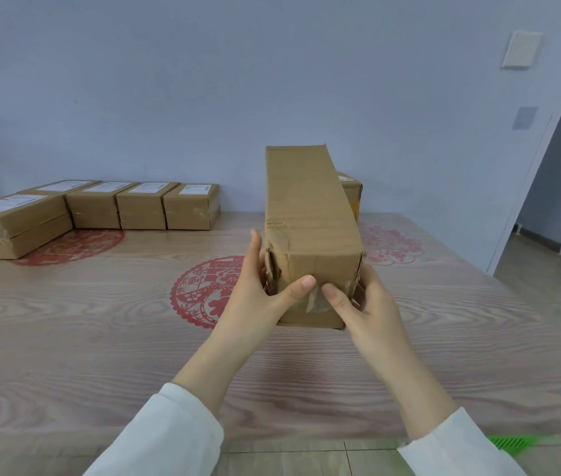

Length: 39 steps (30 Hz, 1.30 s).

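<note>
Both grips hold one long box (306, 214) by its near end, clear of the desk (100, 338), with its far end rising up and away from them. The left grip (258, 297) wraps the box's left edge, with one finger pointing up along that side and the thumb laid across the near face. The right grip (372, 304) clasps the right edge, with its fingers hidden behind the box and its thumb pressed on a strip of tape (317, 304) on the near face. The two thumb tips sit just apart, near the middle of the face. The cardboard around the grips is creased and torn at the corners.

Just left of the left grip, flat on the desk, lies a red paper-cut (200, 293), partly hidden by the hand. Well to the left of the left grip and beyond it, a row of sealed cartons (141, 209) with white labels stands by the wall. Beyond the right grip, mostly hidden behind the box, a lone carton (353, 194) shows one corner. A second paper-cut (392, 247) lies on the desk beyond the right grip, to the right of the box. White sleeves (176, 434) cover both forearms.
</note>
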Each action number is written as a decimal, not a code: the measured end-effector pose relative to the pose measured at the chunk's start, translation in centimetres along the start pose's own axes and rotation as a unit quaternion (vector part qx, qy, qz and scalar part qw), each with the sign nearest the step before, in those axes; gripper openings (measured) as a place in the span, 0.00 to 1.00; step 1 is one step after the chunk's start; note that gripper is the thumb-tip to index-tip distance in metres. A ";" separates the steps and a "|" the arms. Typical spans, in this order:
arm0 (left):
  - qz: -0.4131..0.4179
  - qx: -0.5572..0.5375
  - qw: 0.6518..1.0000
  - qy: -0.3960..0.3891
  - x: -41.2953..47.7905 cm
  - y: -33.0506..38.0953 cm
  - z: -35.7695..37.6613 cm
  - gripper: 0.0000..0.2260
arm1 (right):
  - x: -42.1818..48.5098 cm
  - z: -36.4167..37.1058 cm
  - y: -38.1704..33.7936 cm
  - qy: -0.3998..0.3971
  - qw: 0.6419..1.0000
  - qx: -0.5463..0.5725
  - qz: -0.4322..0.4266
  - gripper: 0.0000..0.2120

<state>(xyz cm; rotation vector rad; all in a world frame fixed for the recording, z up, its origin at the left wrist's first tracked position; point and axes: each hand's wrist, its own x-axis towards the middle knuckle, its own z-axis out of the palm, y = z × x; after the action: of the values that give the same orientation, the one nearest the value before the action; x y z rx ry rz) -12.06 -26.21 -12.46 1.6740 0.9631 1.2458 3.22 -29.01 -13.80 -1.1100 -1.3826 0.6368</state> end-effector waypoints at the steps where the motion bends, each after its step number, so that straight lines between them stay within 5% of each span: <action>1: 0.005 -0.010 1.000 0.001 0.0 0.1 0.1 0.43 | -0.1 0.0 0.2 -0.003 1.000 0.005 0.001 0.20; 5: 0.008 -0.018 1.000 -0.017 -0.1 -0.5 0.3 0.39 | -0.3 0.2 0.3 0.003 0.999 0.039 -0.001 0.30; 19: -0.024 -0.086 0.995 -0.041 -0.3 -0.4 -0.3 0.39 | -0.6 0.5 0.3 0.011 0.998 0.063 0.016 0.41; 24: -0.037 -0.079 0.995 -0.046 -0.7 -0.5 -0.3 0.38 | -0.4 0.2 0.1 0.007 0.997 0.072 0.031 0.31; 30: -0.028 -0.081 0.996 -0.016 -0.3 -1.0 -0.2 0.24 | -0.5 0.0 0.4 -0.009 0.995 0.094 0.027 0.28; 35: -0.025 -0.059 0.997 -0.032 -0.6 -0.9 -0.2 0.44 | -0.5 0.1 0.9 0.021 0.996 0.081 0.036 0.26; 39: -0.026 -0.063 0.998 0.005 -0.1 -0.7 0.0 0.37 | -0.7 0.2 1.3 0.016 0.996 0.075 0.039 0.18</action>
<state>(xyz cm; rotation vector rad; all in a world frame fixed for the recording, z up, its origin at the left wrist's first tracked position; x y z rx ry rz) -12.17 -26.06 -13.10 1.5370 0.9085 1.2545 3.24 -29.04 -15.25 -1.0528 -1.2479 0.7646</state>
